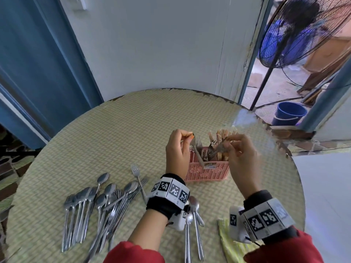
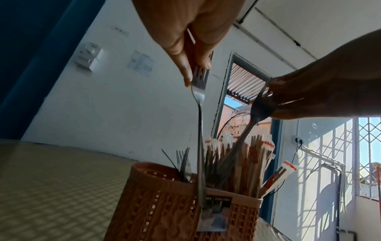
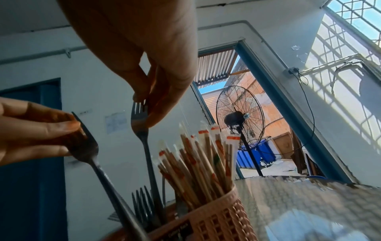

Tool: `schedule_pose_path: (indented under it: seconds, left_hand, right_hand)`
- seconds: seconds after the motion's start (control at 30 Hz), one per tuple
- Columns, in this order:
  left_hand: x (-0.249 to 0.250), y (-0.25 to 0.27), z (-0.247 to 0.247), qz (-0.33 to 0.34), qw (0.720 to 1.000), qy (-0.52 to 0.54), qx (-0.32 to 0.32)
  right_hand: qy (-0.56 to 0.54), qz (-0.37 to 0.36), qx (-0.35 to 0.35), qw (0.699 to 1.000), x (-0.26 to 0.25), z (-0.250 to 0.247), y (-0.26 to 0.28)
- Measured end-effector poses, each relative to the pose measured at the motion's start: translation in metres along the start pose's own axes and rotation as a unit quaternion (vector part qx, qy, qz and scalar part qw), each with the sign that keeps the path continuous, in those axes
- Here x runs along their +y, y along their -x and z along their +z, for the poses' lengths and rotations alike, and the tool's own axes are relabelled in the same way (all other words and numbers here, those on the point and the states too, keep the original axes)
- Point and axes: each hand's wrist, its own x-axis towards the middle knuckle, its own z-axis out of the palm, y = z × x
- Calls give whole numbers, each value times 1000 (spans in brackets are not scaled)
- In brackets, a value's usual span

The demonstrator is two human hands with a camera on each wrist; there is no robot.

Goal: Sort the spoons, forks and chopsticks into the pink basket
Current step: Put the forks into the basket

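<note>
The pink basket [image 1: 209, 172] stands mid-table, with wrapped chopsticks [image 1: 220, 134] in its far right part and forks standing tines-up at its left. My left hand [image 1: 190, 136] pinches a fork [image 2: 199, 91] by its tines, and the handle hangs straight down into the basket [image 2: 164, 203]. My right hand [image 1: 228, 142] pinches a second fork [image 3: 140, 124] by the tines too; its handle slants down into the basket [image 3: 216, 220] beside the chopsticks [image 3: 195, 163]. A loose pile of spoons and forks [image 1: 106, 200] lies at the front left.
Two or three spoons [image 1: 193, 211] lie between my wrists near the table's front. A yellow cloth [image 1: 231, 243] sits at the front right edge. A standing fan [image 1: 296, 31] and a blue bucket [image 1: 288, 112] are past the round table's [image 1: 133, 120] far right edge.
</note>
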Motion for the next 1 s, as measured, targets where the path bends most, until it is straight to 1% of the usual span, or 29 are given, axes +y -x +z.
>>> schedule_pose_path:
  seconds: [0.23, 0.43, 0.53, 0.63, 0.7, 0.8, 0.87, 0.93, 1.0]
  left_hand:
    - [6, 2, 8, 37, 999, -15, 29]
    - [16, 3, 7, 101, 992, -22, 66]
    - [15, 5, 10, 106, 992, -45, 41]
    - [7, 10, 15, 81, 995, -63, -9]
    - [-3, 14, 18, 41, 997, -55, -36]
    - [-14, 19, 18, -68, 996, -23, -52]
    - [-14, 23, 18, -133, 987, -1, -94]
    - [-11, 27, 15, -159, 978, 9, -136]
    - [-9, 31, 10, -164, 977, 12, -136]
  right_hand:
    - [51, -7, -66, 996, 13, 4, -4]
    - [57, -21, -53, 997, 9, 7, -8]
    - [56, -30, -53, 997, 9, 10, -10]
    - [73, -30, -67, 995, 11, 14, -11]
    - [94, -20, -92, 991, 14, 16, -12]
    - [105, -14, -115, 988, 17, 17, -9]
    - [103, -16, -109, 989, 18, 15, -6]
    - [87, -17, -98, 991, 16, 13, -2]
    - [57, -24, -96, 993, 12, 14, 5]
